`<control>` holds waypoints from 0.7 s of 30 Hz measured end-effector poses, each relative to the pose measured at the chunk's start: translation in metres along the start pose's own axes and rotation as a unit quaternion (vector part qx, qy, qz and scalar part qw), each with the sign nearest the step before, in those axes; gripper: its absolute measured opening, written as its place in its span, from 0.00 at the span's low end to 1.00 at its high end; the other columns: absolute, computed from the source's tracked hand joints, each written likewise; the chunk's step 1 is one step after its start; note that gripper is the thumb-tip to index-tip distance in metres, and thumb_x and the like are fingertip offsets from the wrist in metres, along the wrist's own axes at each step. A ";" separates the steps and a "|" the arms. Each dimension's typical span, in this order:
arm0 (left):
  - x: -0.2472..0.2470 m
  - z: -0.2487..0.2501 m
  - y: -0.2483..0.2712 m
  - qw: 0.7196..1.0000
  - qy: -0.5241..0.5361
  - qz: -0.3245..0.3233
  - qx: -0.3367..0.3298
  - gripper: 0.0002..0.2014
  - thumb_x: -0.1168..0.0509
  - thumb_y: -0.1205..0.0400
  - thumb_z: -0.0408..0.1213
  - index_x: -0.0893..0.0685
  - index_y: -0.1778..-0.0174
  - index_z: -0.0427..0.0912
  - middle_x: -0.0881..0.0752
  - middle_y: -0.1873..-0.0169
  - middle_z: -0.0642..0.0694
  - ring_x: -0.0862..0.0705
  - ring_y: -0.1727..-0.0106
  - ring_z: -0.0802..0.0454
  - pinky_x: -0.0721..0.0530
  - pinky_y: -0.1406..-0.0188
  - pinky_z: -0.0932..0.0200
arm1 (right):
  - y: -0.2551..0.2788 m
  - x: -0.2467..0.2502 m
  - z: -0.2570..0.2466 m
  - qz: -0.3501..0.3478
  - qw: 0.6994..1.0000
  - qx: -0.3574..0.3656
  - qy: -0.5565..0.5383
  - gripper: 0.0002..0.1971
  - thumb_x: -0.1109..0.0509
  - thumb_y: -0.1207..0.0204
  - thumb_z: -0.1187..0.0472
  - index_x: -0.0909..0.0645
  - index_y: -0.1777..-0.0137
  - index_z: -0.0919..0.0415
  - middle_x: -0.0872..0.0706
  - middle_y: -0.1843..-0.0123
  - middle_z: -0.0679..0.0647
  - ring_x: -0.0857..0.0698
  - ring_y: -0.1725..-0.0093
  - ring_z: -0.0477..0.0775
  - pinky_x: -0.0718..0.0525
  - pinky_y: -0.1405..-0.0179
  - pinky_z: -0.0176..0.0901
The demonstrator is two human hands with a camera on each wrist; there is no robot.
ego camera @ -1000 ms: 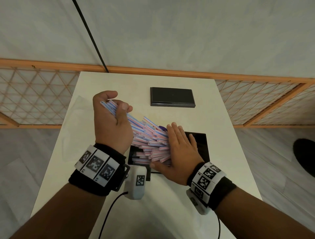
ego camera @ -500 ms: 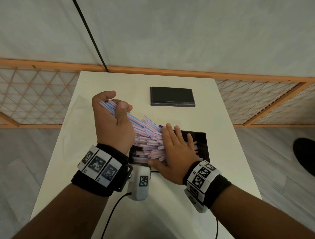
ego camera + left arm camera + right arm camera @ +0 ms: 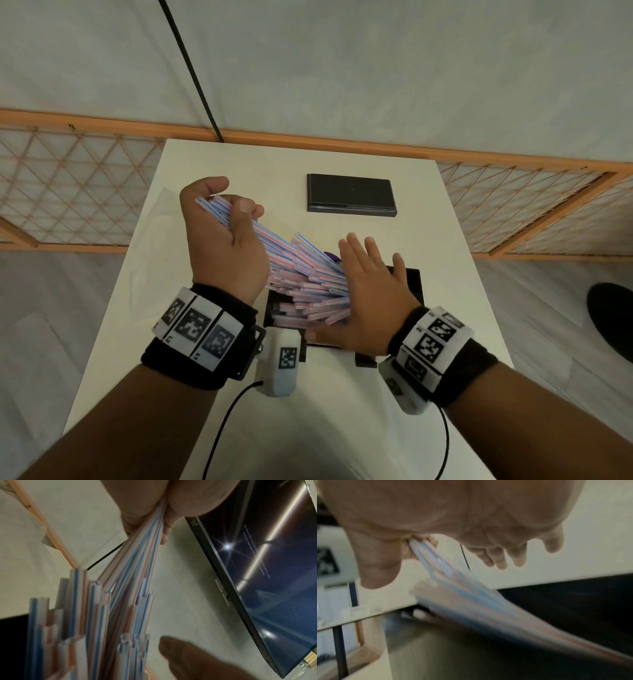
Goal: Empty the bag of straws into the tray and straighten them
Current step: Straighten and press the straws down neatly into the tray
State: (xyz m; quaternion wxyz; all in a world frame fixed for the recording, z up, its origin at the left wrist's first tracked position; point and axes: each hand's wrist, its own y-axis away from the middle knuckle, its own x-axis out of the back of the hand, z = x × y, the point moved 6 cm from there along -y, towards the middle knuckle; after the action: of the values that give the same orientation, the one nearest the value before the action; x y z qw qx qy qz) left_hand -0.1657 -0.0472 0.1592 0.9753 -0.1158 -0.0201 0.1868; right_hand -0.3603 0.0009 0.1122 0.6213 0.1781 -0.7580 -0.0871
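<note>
Gripping one end of the straws (image 3: pixel 294 267), the left hand (image 3: pixel 222 246) has its fingers and thumb curled round the bundle and holds that end up above the table (image 3: pixel 342 428); the left wrist view shows the striped straws (image 3: pixel 120 588) fanning out from the closed fingers (image 3: pixel 164 534). The right hand (image 3: pixel 373 291) is flat, fingers straight and slightly spread, its palm against the loose ends of the straws over the tray (image 3: pixel 412 284); from the right wrist view its fingers (image 3: pixel 518 555) are extended and hold nothing, with the straws (image 3: pixel 471 601) blurred beneath. The straws slope from the left hand down into the black tray, ends uneven. Half a second ago the right hand lay further left, pressed deeper into the bundle; now it sits a little to the right with more of the straw ends showing, while the left hand's grip is unchanged. The table is white, with a second black tray (image 3: pixel 351 195) lying at its far side, well apart. A clear bag (image 3: pixel 150 233) lies on the table left of the left hand. Behind the table runs an orange lattice fence (image 3: pixel 68 185) before a pale wall, crossed by a black cable (image 3: pixel 191 72). The left wrist view also shows a dark screen (image 3: pixel 274 574).
</note>
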 end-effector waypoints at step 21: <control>-0.008 0.041 0.019 0.995 -0.039 -0.056 -0.066 0.11 0.39 0.13 0.30 0.29 0.38 0.46 0.14 0.56 0.45 0.12 0.57 0.59 0.16 0.52 0.66 | -0.039 0.069 -0.088 0.078 0.976 0.104 -0.173 0.06 0.31 0.20 0.57 0.19 0.58 0.55 0.15 0.62 0.53 0.14 0.57 0.59 0.17 0.54 0.47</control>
State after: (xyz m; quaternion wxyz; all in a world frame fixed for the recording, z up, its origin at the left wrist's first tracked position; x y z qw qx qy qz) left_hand -0.1830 -0.0243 0.1947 0.9729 -0.1715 -0.0773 0.1343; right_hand -0.2793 -0.0529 0.1799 0.4638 0.1643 -0.8705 0.0118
